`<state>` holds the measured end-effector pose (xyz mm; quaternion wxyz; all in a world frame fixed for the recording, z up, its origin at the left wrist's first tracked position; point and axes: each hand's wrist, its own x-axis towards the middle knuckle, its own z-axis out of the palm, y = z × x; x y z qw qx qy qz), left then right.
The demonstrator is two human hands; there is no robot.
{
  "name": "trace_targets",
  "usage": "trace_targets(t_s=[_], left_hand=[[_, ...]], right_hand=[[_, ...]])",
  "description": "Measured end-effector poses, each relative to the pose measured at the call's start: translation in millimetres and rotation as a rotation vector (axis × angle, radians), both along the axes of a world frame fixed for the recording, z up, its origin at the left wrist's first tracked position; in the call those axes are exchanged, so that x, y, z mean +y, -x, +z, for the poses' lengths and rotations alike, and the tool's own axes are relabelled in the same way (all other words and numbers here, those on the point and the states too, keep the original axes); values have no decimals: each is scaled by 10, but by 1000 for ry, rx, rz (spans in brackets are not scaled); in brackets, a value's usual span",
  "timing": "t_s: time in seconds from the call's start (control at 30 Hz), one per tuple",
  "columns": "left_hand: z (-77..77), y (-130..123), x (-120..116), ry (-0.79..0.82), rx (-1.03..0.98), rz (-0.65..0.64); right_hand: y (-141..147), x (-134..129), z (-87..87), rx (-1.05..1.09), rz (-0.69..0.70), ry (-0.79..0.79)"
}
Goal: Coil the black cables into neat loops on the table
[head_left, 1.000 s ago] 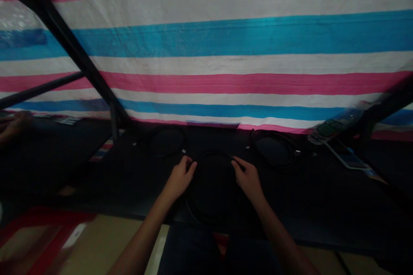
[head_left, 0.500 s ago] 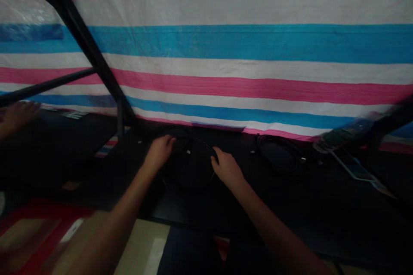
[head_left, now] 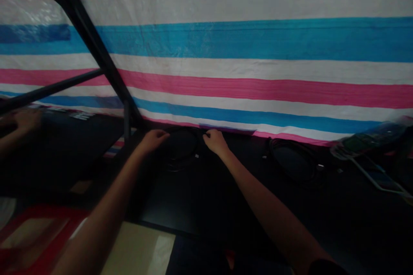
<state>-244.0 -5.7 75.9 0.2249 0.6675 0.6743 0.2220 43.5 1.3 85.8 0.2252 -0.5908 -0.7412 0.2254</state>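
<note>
A black cable (head_left: 177,165) lies in loops on the dark tabletop, with a small light plug (head_left: 196,155) showing at its right side. At the loop's left edge, my left hand (head_left: 155,139) is closed in a pinch on the cable. My right hand (head_left: 215,141) pinches the cable at the upper right of the loop, near the back of the table. The dim light hides the exact strands between the fingers. A second coiled black cable (head_left: 293,163), with light connectors, lies farther right, apart from both hands.
A phone-like device (head_left: 377,174) and a clear plastic bottle (head_left: 364,139) are at the far right. Striped sheeting (head_left: 226,38) hangs behind the table. A dark metal frame (head_left: 93,47) slants on the left, beyond which another person's hand (head_left: 27,120) rests. A red stool (head_left: 38,223) stands lower left.
My right hand has moved up and slightly left toward the table's back. My left hand has shifted slightly left, and the cable now lies in a tighter loop. The view has shifted slightly.
</note>
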Motion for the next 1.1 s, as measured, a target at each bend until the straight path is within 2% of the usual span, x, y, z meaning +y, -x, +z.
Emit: trace_targets(t_s=[0.1, 0.2, 0.33, 0.43, 0.5, 0.57, 0.67, 0.77, 0.87, 0.97, 1.1], left_hand=[[52, 17, -49, 105, -149, -81], [191, 32, -41, 73, -189, -138], [489, 48, -48, -203, -81, -66], [680, 80, -131, -398, 92, 6], [707, 127, -192, -503, 165, 20], [617, 190, -227, -588, 202, 13], [299, 276, -213, -624, 232, 36], [-82, 304, -155, -548, 272, 88], [-362, 284, -106, -455, 296, 94], [-493, 276, -86, -352, 296, 64], [-526, 306, -103, -304, 260, 20]], right_hand=[[-80, 35, -5, 186, 38, 15], [-125, 45, 63, 370, 112, 49], [-183, 10, 269, 511, 260, -6], [-230, -61, 403, 484, 329, -201], [-236, -120, 426, 369, 367, -376], [-203, -171, 379, 199, 409, -542], [-94, -204, 177, -35, 450, -680], [11, -180, -115, -175, 477, -690], [50, -153, -363, -266, 500, -681], [44, -174, -484, -328, 512, -656], [44, -233, -517, -338, 554, -605]])
